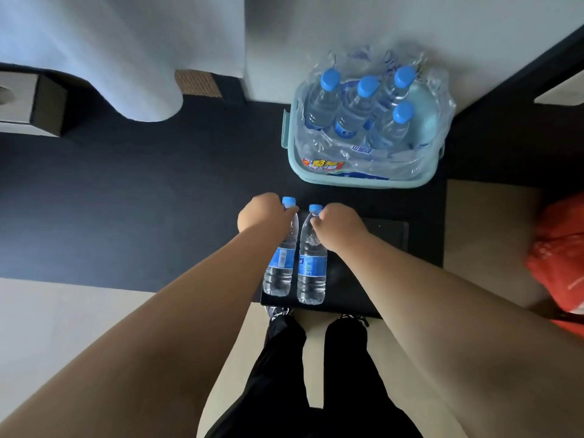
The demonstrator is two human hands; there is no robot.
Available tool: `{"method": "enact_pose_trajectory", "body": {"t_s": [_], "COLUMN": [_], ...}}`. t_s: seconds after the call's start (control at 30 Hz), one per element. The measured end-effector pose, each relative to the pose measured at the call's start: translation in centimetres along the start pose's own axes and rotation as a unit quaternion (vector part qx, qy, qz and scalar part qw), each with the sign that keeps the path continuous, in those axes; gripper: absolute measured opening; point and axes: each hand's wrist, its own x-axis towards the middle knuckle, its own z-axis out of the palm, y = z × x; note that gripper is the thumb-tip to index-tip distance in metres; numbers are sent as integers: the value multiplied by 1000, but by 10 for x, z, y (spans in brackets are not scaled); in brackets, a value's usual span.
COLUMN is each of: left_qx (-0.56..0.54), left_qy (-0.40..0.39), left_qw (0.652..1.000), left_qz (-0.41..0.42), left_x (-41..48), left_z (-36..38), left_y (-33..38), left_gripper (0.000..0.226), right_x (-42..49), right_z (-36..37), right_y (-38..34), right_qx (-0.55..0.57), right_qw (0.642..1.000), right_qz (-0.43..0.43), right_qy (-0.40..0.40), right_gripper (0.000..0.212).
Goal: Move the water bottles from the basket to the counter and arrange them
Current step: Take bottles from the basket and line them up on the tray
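On dark counter [126,200], both hands grasping upright bottles, left hand [262,214], right hand [339,227], basket [363,181] beyond

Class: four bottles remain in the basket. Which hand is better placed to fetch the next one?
Right hand: the basket sits ahead on its side, though both hands currently grip bottles.

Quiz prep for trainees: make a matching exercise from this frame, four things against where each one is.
Things:
1. left hand
2. right hand
3. basket
4. red bag

Places:
A. far right edge of view
B. on the right-side bottle's neck
C. on the counter by the wall, holding wrapped bottles
D. on the left-side bottle's neck

Pairs: 1-D, 2-B, 3-C, 4-A
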Motion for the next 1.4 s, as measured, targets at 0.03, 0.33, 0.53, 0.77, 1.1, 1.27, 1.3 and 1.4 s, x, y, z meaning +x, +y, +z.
{"method": "enact_pose_trajectory", "body": {"t_s": [0.03, 0.33, 0.53, 0.77, 1.1, 1.27, 1.3, 1.4], "left_qx": [0, -18, -64, -57, 22, 76, 71, 50], "left_qy": [0, 49, 69, 87, 108, 86, 82, 82], "left_qw": [1000, 997, 989, 982, 975, 973, 975, 976], "left_qz": [5, 51, 113, 159, 193, 198, 196, 196], "left_x": [-3, -33, -48, -44, -10, 12, 15, 15], "left_z": [-2, -62, -123, -165, -155, -139, -134, -121], "left_y": [0, 26, 75, 137, 186, 195, 195, 192], "left_gripper": [41, 34, 26, 23, 48, 40, 37, 36], "right_x": [-3, -37, -46, -31, -3, 17, 20, 22], "right_z": [-2, -65, -137, -202, -216, -207, -204, -197], "right_y": [2, 12, 7, 16, 39, 35, 35, 33], "right_qx": [12, 19, 78, 108, 17, -5, -12, -38], "right_qw": [1000, 998, 984, 969, 982, 985, 984, 984], "right_qz": [-3, -47, -87, -54, -60, -62, -62, -63], "right_qy": [-10, 27, 133, 214, 176, 162, 165, 164], "right_gripper": [29, 32, 30, 26, 50, 48, 43, 37]}}
